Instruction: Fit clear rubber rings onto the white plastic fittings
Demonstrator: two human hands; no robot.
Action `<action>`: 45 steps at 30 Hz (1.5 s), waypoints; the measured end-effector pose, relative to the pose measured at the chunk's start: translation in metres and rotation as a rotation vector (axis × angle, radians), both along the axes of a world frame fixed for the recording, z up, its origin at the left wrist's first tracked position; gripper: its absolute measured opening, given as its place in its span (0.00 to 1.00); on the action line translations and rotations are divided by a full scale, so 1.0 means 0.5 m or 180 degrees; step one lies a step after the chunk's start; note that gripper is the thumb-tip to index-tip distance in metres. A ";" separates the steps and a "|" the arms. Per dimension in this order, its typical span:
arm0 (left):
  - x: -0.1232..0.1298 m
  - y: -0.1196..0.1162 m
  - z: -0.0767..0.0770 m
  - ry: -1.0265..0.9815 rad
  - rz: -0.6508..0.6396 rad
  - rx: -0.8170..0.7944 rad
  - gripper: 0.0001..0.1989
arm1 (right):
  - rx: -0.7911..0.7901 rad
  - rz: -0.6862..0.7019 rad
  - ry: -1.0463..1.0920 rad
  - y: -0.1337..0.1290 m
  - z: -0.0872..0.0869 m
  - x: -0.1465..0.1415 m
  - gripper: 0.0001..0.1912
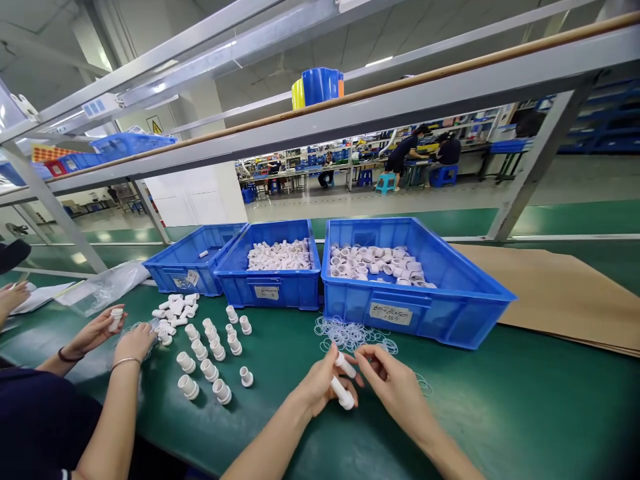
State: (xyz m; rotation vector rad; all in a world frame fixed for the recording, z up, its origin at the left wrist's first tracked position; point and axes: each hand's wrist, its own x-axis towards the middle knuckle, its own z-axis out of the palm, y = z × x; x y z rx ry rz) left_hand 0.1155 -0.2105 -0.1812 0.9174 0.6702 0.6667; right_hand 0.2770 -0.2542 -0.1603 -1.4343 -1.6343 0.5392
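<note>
My left hand [319,385] is closed around two white plastic pipe fittings. The lower fitting [343,395] points down and to the right with its collar outward; the upper fitting [345,365] lies between thumb and fingers. Close beside the upper one is my right hand [393,381], thumb and fingertips pinched together at its end. What that pinch holds, if anything, is too small to make out. Just beyond both hands lies a loose pile of thin clear rings [345,333]. Several white fittings [217,350] stand upright in rows on the green table, left of my hands.
Blue bins [420,320] line the back of the table, two with many white parts. Flat cardboard [550,293] lies at the right. At the left, a co-worker's hand [107,327] holds a white fitting near a heap of white pieces [176,310]. A shelf rail [400,87] crosses overhead.
</note>
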 end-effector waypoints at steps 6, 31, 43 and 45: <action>0.027 -0.015 -0.012 0.0144 -0.0590 -0.0261 0.44 | -0.0085 0.0255 -0.0345 -0.012 -0.016 -0.027 0.15; 0.001 -0.021 0.019 -0.1443 -0.0108 -0.1884 0.30 | -0.0013 -0.0153 0.1020 -0.004 -0.001 0.006 0.15; 0.006 -0.048 0.040 0.0107 0.0177 0.0130 0.23 | -0.0457 0.0315 0.1066 -0.008 -0.002 0.000 0.16; 0.005 -0.051 0.043 0.0334 0.0226 0.0430 0.24 | -0.0461 0.0395 0.0986 -0.010 0.001 -0.001 0.16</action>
